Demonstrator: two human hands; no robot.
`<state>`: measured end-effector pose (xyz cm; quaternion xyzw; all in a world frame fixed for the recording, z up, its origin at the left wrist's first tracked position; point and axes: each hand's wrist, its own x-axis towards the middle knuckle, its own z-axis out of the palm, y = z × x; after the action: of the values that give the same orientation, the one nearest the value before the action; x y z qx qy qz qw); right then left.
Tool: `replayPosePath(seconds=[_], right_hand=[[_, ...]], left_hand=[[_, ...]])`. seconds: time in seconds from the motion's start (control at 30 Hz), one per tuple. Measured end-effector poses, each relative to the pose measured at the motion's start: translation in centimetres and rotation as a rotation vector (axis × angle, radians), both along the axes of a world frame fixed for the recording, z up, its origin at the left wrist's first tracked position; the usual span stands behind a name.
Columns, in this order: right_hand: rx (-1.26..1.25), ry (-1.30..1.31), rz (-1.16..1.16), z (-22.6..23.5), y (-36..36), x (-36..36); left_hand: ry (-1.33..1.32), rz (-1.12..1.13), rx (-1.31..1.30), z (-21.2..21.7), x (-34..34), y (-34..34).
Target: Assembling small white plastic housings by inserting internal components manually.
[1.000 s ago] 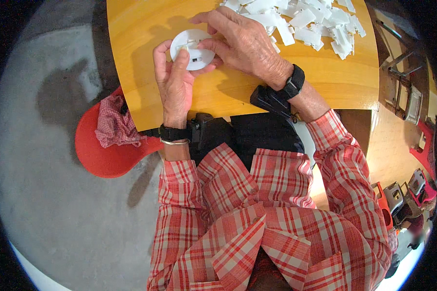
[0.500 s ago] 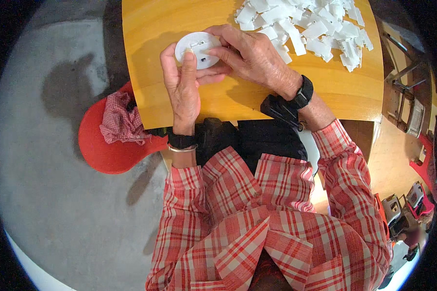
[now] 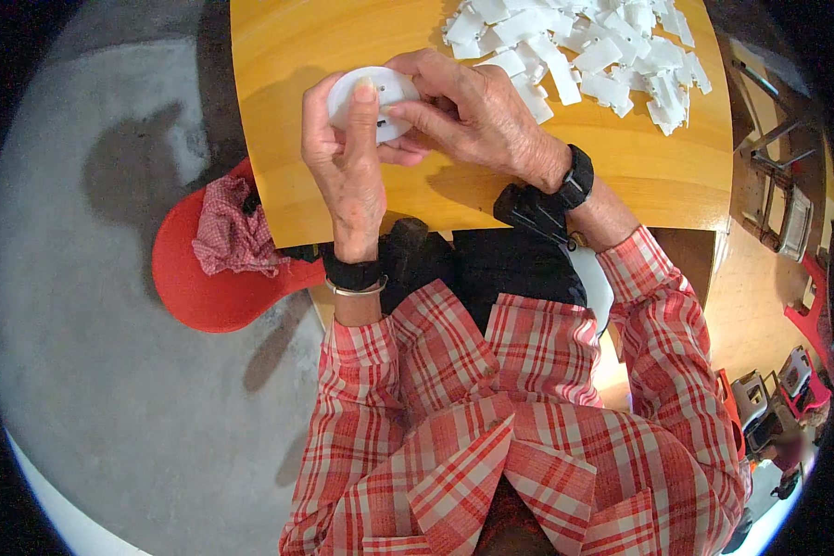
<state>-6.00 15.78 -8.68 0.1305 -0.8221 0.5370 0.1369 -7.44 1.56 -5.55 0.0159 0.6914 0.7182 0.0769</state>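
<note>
A round white plastic disc (image 3: pixel 394 85) with small slots and a dark little opening is held up over the table's near left part. My left hand (image 3: pixel 345 153) grips it from the left, its thumb lying across the disc's face and its fingers behind. On the other side, my right hand (image 3: pixel 477 111) closes on the disc's right edge, thumb on the face near the dark opening. The fingers behind the disc are partly hidden.
The yellow wooden table (image 3: pixel 621 185) carries a heap of flat white plastic pieces (image 3: pixel 602 56) at the far right. A red chair (image 3: pixel 199 287) with a checked cloth (image 3: pixel 232 232) stands left of the table. More chairs (image 3: pixel 788 222) show at the right.
My left thumb has slid upward across the disc's face and covers more of it. Both hands and the disc have otherwise shifted only slightly.
</note>
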Motion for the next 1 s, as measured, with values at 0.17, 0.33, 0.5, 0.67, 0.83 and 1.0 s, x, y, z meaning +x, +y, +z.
replayPosePath(seconds=[0.17,0.33,0.5,0.67,0.83,1.0], right_hand=[[-0.057,-0.035,0.014,-0.3,-0.1,0.0],[-0.163,-0.13,0.022,0.0,-0.1,-0.2],[-0.266,-0.184,0.011,-0.3,-0.1,-0.2],[-0.225,-0.186,0.055,0.5,0.0,-0.1],[-0.221,-0.173,0.062,0.9,-0.1,0.2],[-0.253,-0.13,0.059,1.0,-0.1,0.2]], left_hand=[[-0.049,-0.002,0.032,-0.2,0.3,-0.2],[-0.173,-0.101,0.107,0.2,0.2,-0.7],[-0.177,-0.153,0.067,0.3,0.3,-0.9],[-0.158,-0.127,0.029,0.7,0.4,-0.4],[-0.112,-0.021,-0.095,0.9,0.3,0.0],[-0.108,-0.026,-0.084,1.3,0.2,0.1]])
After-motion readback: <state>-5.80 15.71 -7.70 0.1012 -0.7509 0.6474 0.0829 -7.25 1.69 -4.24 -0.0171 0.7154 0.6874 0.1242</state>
